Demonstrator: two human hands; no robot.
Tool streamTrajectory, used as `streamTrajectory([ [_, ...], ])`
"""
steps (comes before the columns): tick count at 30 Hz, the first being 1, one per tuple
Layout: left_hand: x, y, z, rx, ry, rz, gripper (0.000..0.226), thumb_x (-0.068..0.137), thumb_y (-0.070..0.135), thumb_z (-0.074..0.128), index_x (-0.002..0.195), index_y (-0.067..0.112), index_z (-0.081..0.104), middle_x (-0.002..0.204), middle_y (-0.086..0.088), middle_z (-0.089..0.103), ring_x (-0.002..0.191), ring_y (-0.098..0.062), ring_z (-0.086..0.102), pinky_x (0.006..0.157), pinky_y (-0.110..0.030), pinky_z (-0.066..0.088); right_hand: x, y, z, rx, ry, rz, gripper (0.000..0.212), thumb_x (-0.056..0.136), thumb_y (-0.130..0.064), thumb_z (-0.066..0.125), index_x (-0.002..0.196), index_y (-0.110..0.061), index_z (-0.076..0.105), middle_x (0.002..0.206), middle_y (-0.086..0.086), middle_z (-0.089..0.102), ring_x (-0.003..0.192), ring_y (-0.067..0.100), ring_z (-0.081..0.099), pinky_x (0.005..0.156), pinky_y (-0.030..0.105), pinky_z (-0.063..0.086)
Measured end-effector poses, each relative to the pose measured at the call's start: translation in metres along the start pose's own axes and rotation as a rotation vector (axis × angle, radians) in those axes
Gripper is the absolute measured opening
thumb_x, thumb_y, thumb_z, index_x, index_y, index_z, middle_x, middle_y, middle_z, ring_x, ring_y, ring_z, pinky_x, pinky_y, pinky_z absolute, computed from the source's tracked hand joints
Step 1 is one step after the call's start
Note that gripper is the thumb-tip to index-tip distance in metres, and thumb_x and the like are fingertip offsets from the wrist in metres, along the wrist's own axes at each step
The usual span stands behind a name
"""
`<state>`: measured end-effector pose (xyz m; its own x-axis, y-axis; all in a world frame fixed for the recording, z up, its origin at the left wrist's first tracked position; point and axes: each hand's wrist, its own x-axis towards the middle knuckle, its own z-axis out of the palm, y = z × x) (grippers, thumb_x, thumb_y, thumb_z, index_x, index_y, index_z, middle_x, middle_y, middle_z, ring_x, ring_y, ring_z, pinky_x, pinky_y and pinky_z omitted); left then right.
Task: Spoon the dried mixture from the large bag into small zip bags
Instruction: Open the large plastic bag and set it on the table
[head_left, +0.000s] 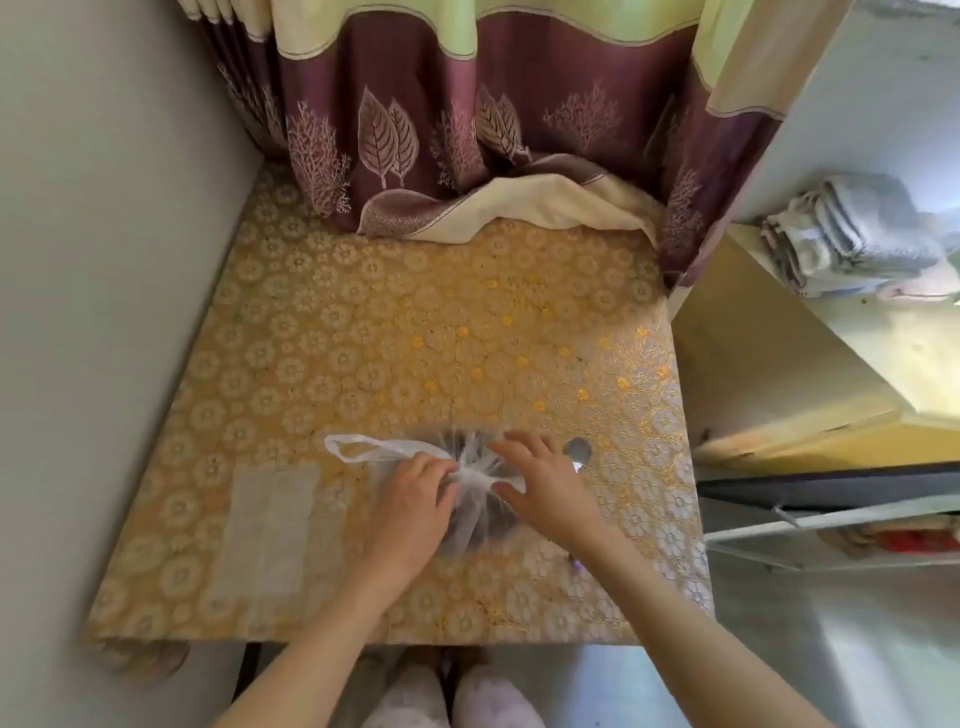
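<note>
Both hands (467, 493) on unlabelled large bag (475, 514)

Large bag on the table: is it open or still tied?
Still tied. The large bag has its neck gathered into a knot, which both hands, left and right, pinch.

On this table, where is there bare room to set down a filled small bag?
Free: the wide stretch of tablecloth between the curtain hem and the large bag. Crowded: the near edge, where the left hand and right hand work the bag's knot, the zip bags lie left, and the spoon right.
</note>
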<state>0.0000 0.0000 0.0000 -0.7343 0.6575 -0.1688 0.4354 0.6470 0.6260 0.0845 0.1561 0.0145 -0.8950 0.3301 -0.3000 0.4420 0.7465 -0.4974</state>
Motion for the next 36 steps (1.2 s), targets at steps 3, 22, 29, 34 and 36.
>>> streamTrajectory([
  [3,0.009,-0.008,0.017,0.149,0.034,0.048,0.033,0.093,0.036,0.052,0.120,0.020,0.057,0.114,0.005,0.053,0.106,-0.014,0.049,0.088,-0.028,0.043,0.015,0.009,0.019,-0.323,-0.022,-0.066,0.051,0.092,-0.041,0.053,0.141,-0.031,0.040,0.148,-0.004,0.038,0.138,0.019,0.024,0.106,0.042,0.022],
  [22,0.100,0.002,-0.071,-0.096,0.241,0.146,0.007,0.087,0.010,0.063,0.093,0.014,0.065,0.084,0.014,0.054,0.077,-0.002,0.053,0.070,-0.012,0.044,0.085,0.020,-0.089,0.510,0.421,0.034,0.012,0.092,-0.013,0.058,0.082,-0.015,0.063,0.076,-0.008,0.058,0.070,0.004,0.050,0.060,0.008,0.038],
  [29,0.149,-0.005,-0.064,-0.136,0.377,0.271,0.031,0.082,-0.002,0.059,0.070,0.026,0.055,0.078,0.010,0.053,0.068,0.002,0.049,0.065,-0.010,0.043,0.136,0.039,-0.086,0.514,0.575,-0.020,0.013,0.095,-0.012,0.054,0.087,-0.014,0.064,0.076,-0.008,0.060,0.071,0.004,0.054,0.062,0.008,0.040],
  [34,0.195,-0.008,-0.032,-0.096,0.276,0.380,0.039,0.084,0.046,0.054,0.119,0.031,0.050,0.106,0.013,0.048,0.093,0.001,0.049,0.080,-0.017,0.043,0.162,0.050,-0.064,0.376,0.683,-0.207,0.039,0.092,-0.017,0.058,0.131,-0.016,0.052,0.122,-0.004,0.053,0.112,0.008,0.047,0.093,0.016,0.034],
  [36,0.211,-0.012,-0.011,0.059,0.209,0.355,0.056,0.083,0.057,0.051,0.131,0.029,0.047,0.116,0.009,0.048,0.109,-0.012,0.048,0.095,-0.034,0.042,0.168,0.052,-0.049,0.145,0.598,-0.326,0.056,0.087,-0.033,0.065,0.138,-0.023,0.046,0.136,-0.003,0.044,0.125,0.013,0.037,0.103,0.023,0.029],
])
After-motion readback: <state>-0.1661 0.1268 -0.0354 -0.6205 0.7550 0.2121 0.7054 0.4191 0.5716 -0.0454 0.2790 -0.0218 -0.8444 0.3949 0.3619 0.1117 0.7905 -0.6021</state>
